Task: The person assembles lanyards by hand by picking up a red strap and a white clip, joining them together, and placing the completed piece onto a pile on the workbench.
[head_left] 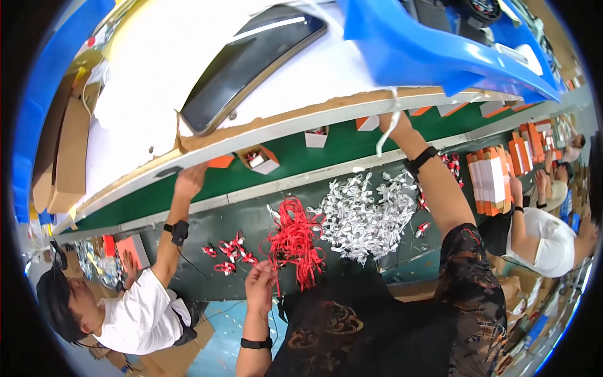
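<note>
My left hand (259, 286) is closed in a pinch beside a heap of red cords (295, 235), with a red strand at its fingertips. Just beyond it lie several small bundles of red cord (231, 250) with white and dark bits. My right hand (397, 127) reaches up and away to the green conveyor belt (289, 160), close to an orange-and-white box (367, 123). The shelf edge and a hanging white strip (391, 129) partly hide its fingers. Between my arms spreads a large pile of white looped cables (367, 217).
Above the belt juts a shelf (301, 113) carrying a dark phone-like device (251, 66) and a blue bin (440, 53). Open boxes (259, 160) sit on the belt. Stacked orange-and-white boxes (490, 182) stand at right. A co-worker's hand (190, 180) reaches the belt at left; other people work at right.
</note>
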Available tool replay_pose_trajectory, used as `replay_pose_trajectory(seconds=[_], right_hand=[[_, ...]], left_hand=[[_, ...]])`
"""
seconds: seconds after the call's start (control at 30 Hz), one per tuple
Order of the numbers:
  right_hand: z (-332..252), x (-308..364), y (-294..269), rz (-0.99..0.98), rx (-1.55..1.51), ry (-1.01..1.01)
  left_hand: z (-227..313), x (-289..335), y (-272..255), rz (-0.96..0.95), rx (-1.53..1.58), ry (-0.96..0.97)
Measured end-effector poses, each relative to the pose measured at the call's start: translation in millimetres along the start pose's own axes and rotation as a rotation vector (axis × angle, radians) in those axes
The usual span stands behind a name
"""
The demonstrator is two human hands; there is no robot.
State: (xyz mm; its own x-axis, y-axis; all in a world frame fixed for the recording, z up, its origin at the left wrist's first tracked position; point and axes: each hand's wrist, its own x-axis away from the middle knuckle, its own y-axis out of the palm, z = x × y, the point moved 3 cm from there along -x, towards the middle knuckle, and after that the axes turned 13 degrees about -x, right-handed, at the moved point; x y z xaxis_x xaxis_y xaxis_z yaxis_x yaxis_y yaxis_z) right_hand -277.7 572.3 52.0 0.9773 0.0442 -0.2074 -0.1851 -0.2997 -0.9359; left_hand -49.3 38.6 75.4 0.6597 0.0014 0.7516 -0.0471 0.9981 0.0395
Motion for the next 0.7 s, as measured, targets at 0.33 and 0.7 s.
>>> replay_pose_trajectory(seconds=[0.33, 0.7], right_hand=[[-33.6, -4.0, -9.6, -0.089, 0.102, 0.191], [-38.6, 6.2, 13.3, 0.141, -0.037, 0.065]], left_hand=[[-16.5, 0.2, -32.0, 0.073, -0.187, 0.068], [-48.5, -100.8, -203.0, 0.780, -0.631, 0.152]])
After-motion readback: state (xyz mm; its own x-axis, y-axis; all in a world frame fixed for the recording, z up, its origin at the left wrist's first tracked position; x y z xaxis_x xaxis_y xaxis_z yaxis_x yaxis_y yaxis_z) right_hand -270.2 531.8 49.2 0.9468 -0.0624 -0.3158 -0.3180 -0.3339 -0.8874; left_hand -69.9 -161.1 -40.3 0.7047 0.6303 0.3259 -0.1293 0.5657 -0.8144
